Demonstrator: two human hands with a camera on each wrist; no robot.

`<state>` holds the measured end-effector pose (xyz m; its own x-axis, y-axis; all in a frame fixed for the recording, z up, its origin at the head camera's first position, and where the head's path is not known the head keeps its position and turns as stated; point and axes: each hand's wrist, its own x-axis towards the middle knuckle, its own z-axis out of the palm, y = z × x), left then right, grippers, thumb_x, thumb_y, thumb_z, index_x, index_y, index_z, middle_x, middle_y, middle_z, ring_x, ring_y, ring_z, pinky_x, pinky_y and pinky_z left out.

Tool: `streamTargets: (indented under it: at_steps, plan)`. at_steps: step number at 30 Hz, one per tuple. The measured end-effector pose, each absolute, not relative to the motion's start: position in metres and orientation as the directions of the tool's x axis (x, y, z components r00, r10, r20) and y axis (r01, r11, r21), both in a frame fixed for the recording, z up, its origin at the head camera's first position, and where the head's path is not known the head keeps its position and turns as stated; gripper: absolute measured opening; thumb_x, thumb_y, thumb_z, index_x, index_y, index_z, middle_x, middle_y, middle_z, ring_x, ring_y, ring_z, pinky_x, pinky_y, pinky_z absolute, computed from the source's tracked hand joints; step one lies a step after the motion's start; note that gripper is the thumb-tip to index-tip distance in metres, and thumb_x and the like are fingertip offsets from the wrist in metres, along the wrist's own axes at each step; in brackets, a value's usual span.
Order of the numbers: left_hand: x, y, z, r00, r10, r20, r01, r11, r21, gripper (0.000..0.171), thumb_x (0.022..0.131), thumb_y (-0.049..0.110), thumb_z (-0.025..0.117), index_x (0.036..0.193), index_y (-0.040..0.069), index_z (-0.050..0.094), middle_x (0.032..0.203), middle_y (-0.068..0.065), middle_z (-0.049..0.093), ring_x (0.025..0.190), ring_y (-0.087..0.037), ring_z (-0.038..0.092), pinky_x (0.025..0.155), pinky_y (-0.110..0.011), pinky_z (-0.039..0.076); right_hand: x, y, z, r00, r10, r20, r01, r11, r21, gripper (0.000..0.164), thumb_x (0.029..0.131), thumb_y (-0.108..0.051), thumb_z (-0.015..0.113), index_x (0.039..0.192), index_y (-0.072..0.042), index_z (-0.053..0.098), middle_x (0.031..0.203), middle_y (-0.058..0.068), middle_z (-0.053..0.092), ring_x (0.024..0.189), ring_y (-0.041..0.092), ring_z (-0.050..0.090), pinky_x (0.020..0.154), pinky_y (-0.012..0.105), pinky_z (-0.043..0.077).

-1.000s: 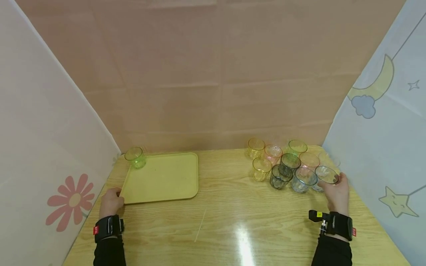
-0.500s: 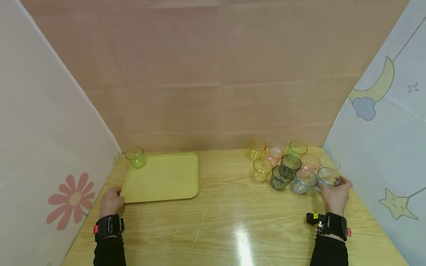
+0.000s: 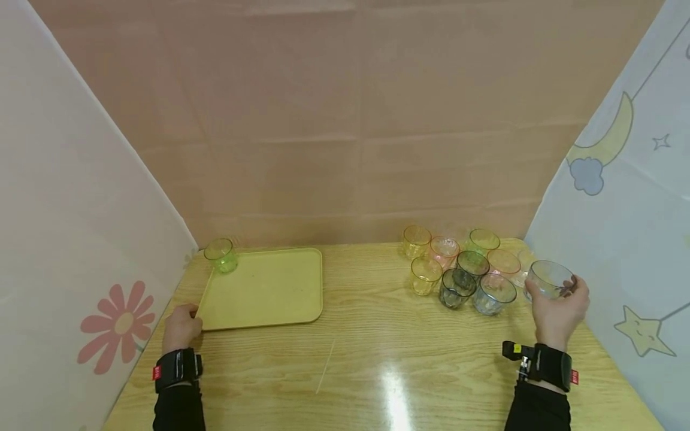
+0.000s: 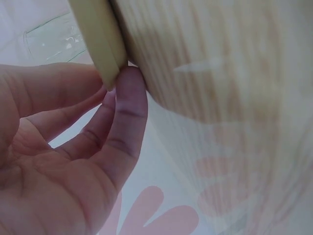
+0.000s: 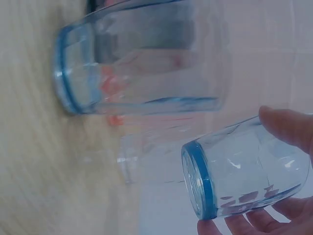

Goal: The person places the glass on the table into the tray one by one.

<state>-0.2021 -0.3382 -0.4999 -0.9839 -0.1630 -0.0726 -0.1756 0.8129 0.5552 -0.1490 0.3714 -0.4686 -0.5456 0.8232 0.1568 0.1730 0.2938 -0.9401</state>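
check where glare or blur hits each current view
Head view: a bright glare streak on the table, near the bottom edge; left wrist view: the left hand and tray edge look fairly sharp, the table hazier; right wrist view: the held glass is crisper, with small highlights, while the upper glass is blurred.

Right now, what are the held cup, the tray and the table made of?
Cup: glossy, clear glass or plastic; fingers show through it.
Tray: maybe smooth plastic, one even yellow with rounded corners.
Table: wood or wood print, shiny, with grain lines and glare.
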Motion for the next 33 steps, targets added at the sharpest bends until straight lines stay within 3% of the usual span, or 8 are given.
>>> streamTargets:
  at_steps: [4, 10, 16, 19, 20, 23, 30, 33]
  plan:
    - [-0.202, -0.339, -0.5, -0.985, -0.161, -0.07, -0.172, 0.813, 0.556, 0.048, 0.084, 0.003, 0.04, 0.126, -0.015, 0.054, 0.115, -0.035, 0.058, 0.098, -0.045, 0.056, 0.08, -0.053, 0.047, -0.148, 0.366, -0.457, -0.525, 0.83, 0.19, 0.138, 0.303, -0.943, 0.076, 0.083, -0.032, 0.076, 0.146, -0.023, 0.035, 0.114, -0.019, 0.032, 0.103, -0.001, 0.029, 0.093, 0.024, 0.026]
    - [-0.203, -0.337, -0.499, -0.981, -0.182, -0.062, -0.186, 0.813, 0.552, 0.044, 0.083, 0.003, 0.04, 0.121, -0.014, 0.056, 0.108, -0.033, 0.058, 0.096, -0.045, 0.055, 0.078, -0.051, 0.046, -0.149, 0.351, -0.443, -0.573, 0.794, 0.203, 0.048, 0.279, -0.959, 0.071, 0.085, -0.032, 0.074, 0.145, -0.024, 0.037, 0.12, -0.017, 0.03, 0.109, 0.0, 0.032, 0.091, 0.023, 0.033]
    - [-0.203, -0.331, -0.497, -0.976, -0.215, -0.03, -0.195, 0.805, 0.56, 0.01, 0.082, 0.004, 0.042, 0.082, -0.004, 0.049, 0.076, -0.015, 0.047, 0.071, -0.029, 0.043, 0.06, -0.034, 0.032, -0.176, 0.378, -0.492, -0.624, 0.723, 0.296, -0.096, 0.305, -0.947, 0.074, 0.083, -0.034, 0.077, 0.145, -0.028, 0.036, 0.129, -0.011, 0.032, 0.113, 0.006, 0.036, 0.084, 0.017, 0.037]
    - [-0.202, -0.329, -0.495, -0.976, -0.214, -0.045, -0.201, 0.793, 0.575, 0.023, 0.085, 0.007, 0.041, 0.094, -0.007, 0.058, 0.086, -0.025, 0.054, 0.079, -0.037, 0.051, 0.066, -0.042, 0.042, -0.199, 0.396, -0.527, -0.665, 0.671, 0.328, -0.154, 0.307, -0.939, 0.077, 0.085, -0.033, 0.075, 0.147, -0.032, 0.03, 0.142, -0.01, 0.033, 0.123, 0.008, 0.038, 0.094, 0.02, 0.038]
    - [-0.202, -0.328, -0.495, -0.975, -0.214, -0.054, -0.206, 0.789, 0.579, 0.032, 0.087, 0.008, 0.041, 0.106, -0.01, 0.06, 0.096, -0.03, 0.057, 0.087, -0.042, 0.053, 0.072, -0.047, 0.046, -0.206, 0.399, -0.535, -0.682, 0.648, 0.339, -0.187, 0.293, -0.938, 0.077, 0.085, -0.03, 0.075, 0.147, -0.032, 0.029, 0.144, -0.009, 0.034, 0.126, 0.009, 0.039, 0.097, 0.022, 0.037]
    - [-0.203, -0.327, -0.494, -0.973, -0.218, -0.076, -0.222, 0.789, 0.574, 0.051, 0.092, 0.013, 0.04, 0.134, -0.015, 0.048, 0.126, -0.038, 0.051, 0.114, -0.052, 0.049, 0.093, -0.061, 0.042, -0.22, 0.397, -0.552, -0.721, 0.585, 0.372, -0.275, 0.251, -0.928, 0.081, 0.086, -0.025, 0.075, 0.149, -0.033, 0.026, 0.148, -0.005, 0.036, 0.131, 0.011, 0.04, 0.106, 0.027, 0.035]
    - [-0.206, -0.321, -0.496, -0.966, -0.256, -0.04, -0.231, 0.783, 0.577, 0.051, 0.096, 0.018, 0.045, 0.134, -0.016, 0.047, 0.13, -0.039, 0.05, 0.119, -0.054, 0.048, 0.098, -0.061, 0.041, -0.237, 0.37, -0.556, -0.781, 0.484, 0.394, -0.306, 0.252, -0.918, 0.084, 0.085, -0.024, 0.076, 0.15, -0.033, 0.023, 0.149, -0.003, 0.038, 0.131, 0.013, 0.042, 0.103, 0.03, 0.036]
    - [-0.208, -0.314, -0.496, -0.963, -0.268, -0.004, -0.219, 0.778, 0.588, 0.051, 0.096, 0.018, 0.047, 0.133, -0.018, 0.047, 0.129, -0.04, 0.05, 0.118, -0.055, 0.048, 0.097, -0.061, 0.041, -0.239, 0.358, -0.553, -0.81, 0.436, 0.392, -0.289, 0.284, -0.914, 0.084, 0.087, -0.028, 0.075, 0.151, -0.035, 0.022, 0.149, -0.007, 0.039, 0.131, 0.01, 0.043, 0.1, 0.024, 0.038]
